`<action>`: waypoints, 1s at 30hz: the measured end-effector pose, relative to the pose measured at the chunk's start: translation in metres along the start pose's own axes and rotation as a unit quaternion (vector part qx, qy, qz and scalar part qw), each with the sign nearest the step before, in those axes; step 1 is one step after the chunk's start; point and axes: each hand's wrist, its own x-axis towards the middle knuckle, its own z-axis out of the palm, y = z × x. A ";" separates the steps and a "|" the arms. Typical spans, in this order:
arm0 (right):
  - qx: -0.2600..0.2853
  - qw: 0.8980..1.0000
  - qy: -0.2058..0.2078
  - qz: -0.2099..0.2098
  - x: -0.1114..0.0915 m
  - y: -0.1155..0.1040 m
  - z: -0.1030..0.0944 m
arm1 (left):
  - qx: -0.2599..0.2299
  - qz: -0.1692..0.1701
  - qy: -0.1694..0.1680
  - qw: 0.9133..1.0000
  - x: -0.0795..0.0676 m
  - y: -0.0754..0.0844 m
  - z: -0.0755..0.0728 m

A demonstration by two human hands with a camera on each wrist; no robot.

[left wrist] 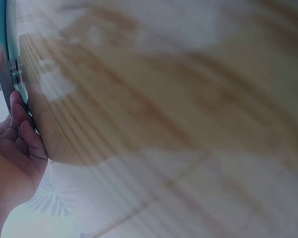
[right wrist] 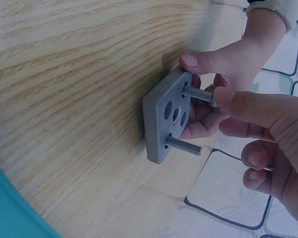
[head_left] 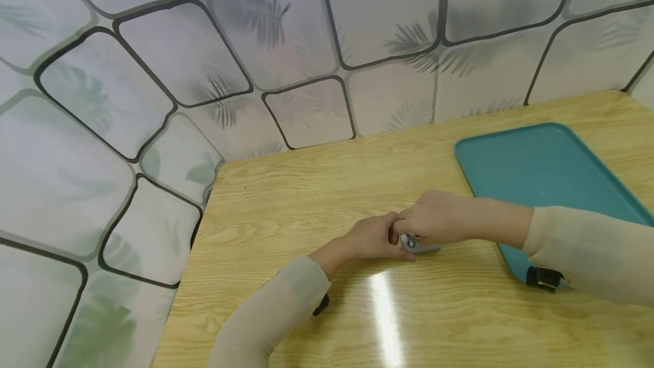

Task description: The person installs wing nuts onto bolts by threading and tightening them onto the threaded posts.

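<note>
A grey metal plate (right wrist: 161,124) with several holes is held on edge just above the wooden table in the right wrist view. Two threaded bolts (right wrist: 183,145) stick out of its face. My left hand (head_left: 375,237) grips the plate by its side, thumb at one edge and fingers behind. With thumb and index finger, my right hand (head_left: 439,217) pinches the free end of the other bolt (right wrist: 198,93); whether a nut sits there is hidden by the fingertips. Its remaining fingers curl, with a thin metallic glint among them. The left wrist view catches only part of the left hand (left wrist: 20,153).
On the wooden table (head_left: 286,203), a teal tray (head_left: 531,163) lies to the right, partly under the right forearm. A patterned wall covering (head_left: 301,33) rises behind the table and along its left side. A bright light reflection crosses the table's front.
</note>
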 end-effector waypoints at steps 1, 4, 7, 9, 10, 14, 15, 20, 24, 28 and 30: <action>-0.003 1.000 0.000 0.001 0.000 0.000 0.000 | 0.000 -0.001 0.001 1.000 0.000 0.000 0.000; -0.017 1.000 -0.012 0.018 0.000 -0.001 0.001 | -0.004 -0.003 0.003 1.000 0.001 0.000 0.001; -0.033 0.999 -0.017 0.028 -0.001 -0.002 0.001 | -0.004 0.000 0.007 1.000 0.002 0.000 0.001; -0.043 0.999 -0.015 0.027 -0.001 -0.001 0.003 | -0.006 0.001 0.007 1.000 0.001 -0.001 0.000; -0.042 0.999 -0.013 0.027 -0.001 -0.001 0.003 | -0.007 0.001 0.007 1.000 0.001 -0.001 0.000; -0.018 1.000 0.008 0.010 -0.002 0.002 0.004 | -0.009 0.002 0.001 1.000 0.001 -0.001 0.000; -0.016 1.000 0.009 0.004 -0.001 0.002 0.003 | -0.008 0.001 -0.001 1.000 0.001 -0.001 0.000; -0.047 0.998 0.008 -0.031 0.000 0.002 0.002 | -0.006 -0.005 -0.005 1.000 0.000 -0.001 -0.001; -0.050 0.999 -0.009 -0.005 0.000 0.001 0.004 | -0.001 -0.002 -0.001 1.000 0.001 -0.001 0.000; -0.041 0.999 -0.023 0.020 -0.001 0.000 0.003 | -0.001 0.006 0.001 1.000 0.002 -0.001 0.000; -0.040 0.999 -0.022 0.018 -0.001 0.000 0.003 | -0.004 0.006 0.001 1.000 0.002 -0.001 0.000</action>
